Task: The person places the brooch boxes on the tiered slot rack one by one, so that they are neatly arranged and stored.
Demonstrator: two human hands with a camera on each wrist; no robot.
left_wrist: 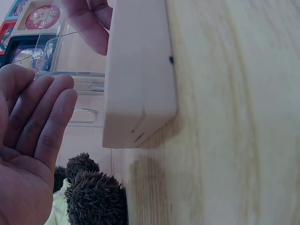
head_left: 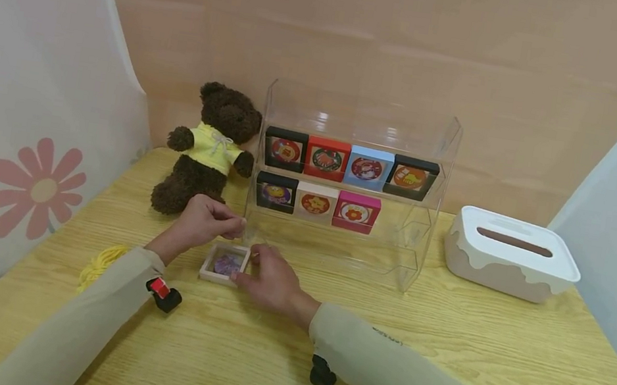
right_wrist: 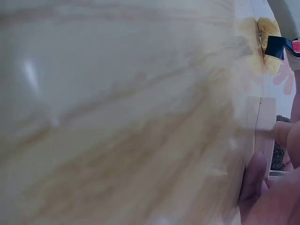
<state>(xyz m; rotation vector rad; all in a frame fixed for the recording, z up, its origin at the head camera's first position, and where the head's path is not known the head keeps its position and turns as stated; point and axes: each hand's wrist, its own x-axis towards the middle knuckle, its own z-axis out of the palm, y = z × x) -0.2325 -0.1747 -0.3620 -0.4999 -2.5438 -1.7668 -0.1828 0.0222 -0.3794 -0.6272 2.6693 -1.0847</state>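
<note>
A small cream-coloured square frame [head_left: 206,274] with a purple round picture [head_left: 226,264] in it lies on the table. My right hand [head_left: 274,279] grips its right side, with the thumb at the near edge and fingers at the far edge. In the left wrist view the cream frame [left_wrist: 140,70] shows its plain side wall. Just above and behind the frame is my left hand [head_left: 206,224], apart from it. Its fingers [left_wrist: 49,112] are loosely bent, and no object shows between them. A clear acrylic rack [head_left: 330,249] stands close behind both hands.
Several colourful square frames [head_left: 328,159] fill two tiers of the rack. A brown teddy bear [head_left: 213,148] in yellow leans at its left. Yellow yarn [head_left: 101,265] lies by the left sleeve. A white tissue box [head_left: 511,253] sits at the right on the wooden table [head_left: 441,345].
</note>
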